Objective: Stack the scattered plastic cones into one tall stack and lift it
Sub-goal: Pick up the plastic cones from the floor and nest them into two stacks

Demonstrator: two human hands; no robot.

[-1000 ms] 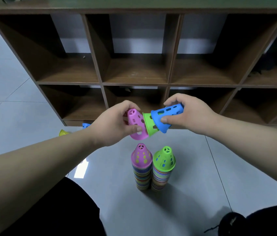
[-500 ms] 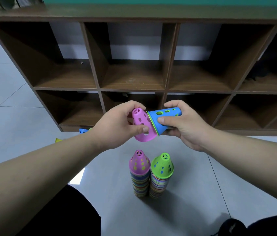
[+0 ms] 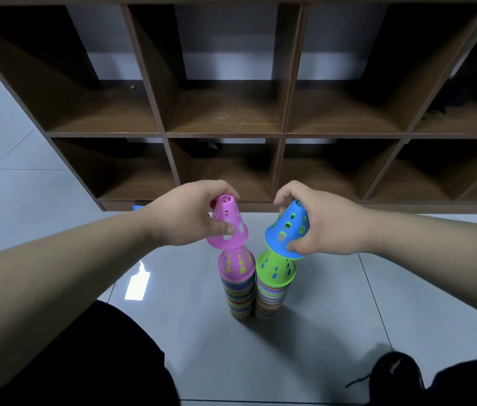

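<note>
While the left hand [image 3: 186, 221] pinches a tilted pink cone [image 3: 229, 230] over the pink-topped stack [image 3: 237, 291], the right hand [image 3: 329, 228] grips a blue cone [image 3: 287, 231] over the green-topped stack [image 3: 272, 294].

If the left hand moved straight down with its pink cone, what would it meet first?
Probably the pink-topped stack directly beneath: the pink cone in the left hand hangs just over that stack's top, tilted a little. Depth is hard to judge from one view.
</note>
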